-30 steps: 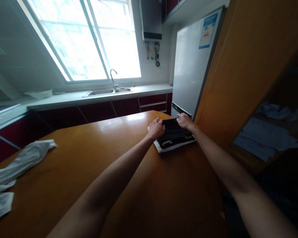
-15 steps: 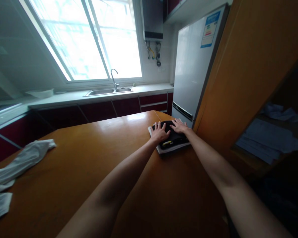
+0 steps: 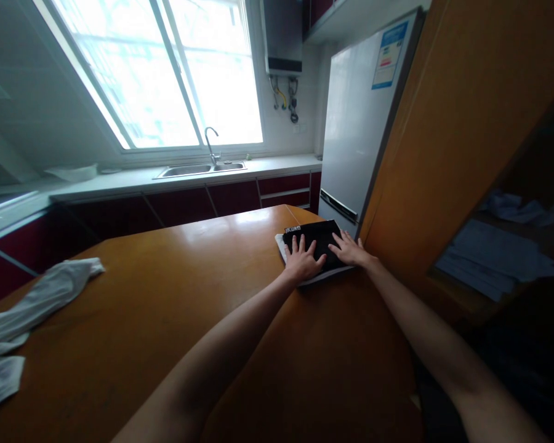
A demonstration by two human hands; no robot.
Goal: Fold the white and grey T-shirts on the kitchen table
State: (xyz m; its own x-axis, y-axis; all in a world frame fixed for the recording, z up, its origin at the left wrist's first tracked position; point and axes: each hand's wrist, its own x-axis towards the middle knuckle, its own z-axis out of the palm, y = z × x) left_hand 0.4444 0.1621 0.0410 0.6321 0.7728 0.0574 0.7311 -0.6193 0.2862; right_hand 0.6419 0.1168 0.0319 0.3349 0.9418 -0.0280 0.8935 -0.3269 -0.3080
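A folded black cloth (image 3: 317,237) with white lettering at its far left corner lies on a white folded item (image 3: 323,277) near the far right part of the wooden table (image 3: 175,295). My left hand (image 3: 301,259) rests flat on the left half of the black cloth, fingers spread. Over the right edge of the cloth lies my right hand (image 3: 348,248), its fingers also apart. Neither hand grips anything. Part of the cloth is hidden beneath both hands.
Crumpled white garments (image 3: 50,295) lie at the table's left edge. A fridge (image 3: 355,123) and wooden cabinet (image 3: 406,203) stand to the right. Behind the table runs a counter with a sink (image 3: 184,170). Papers (image 3: 493,252) fill a shelf at right.
Both hands have moved nearer to me over the black cloth, the right one also outward. The far edge and white lettering now show, and the yellow mark on the cloth is out of sight.
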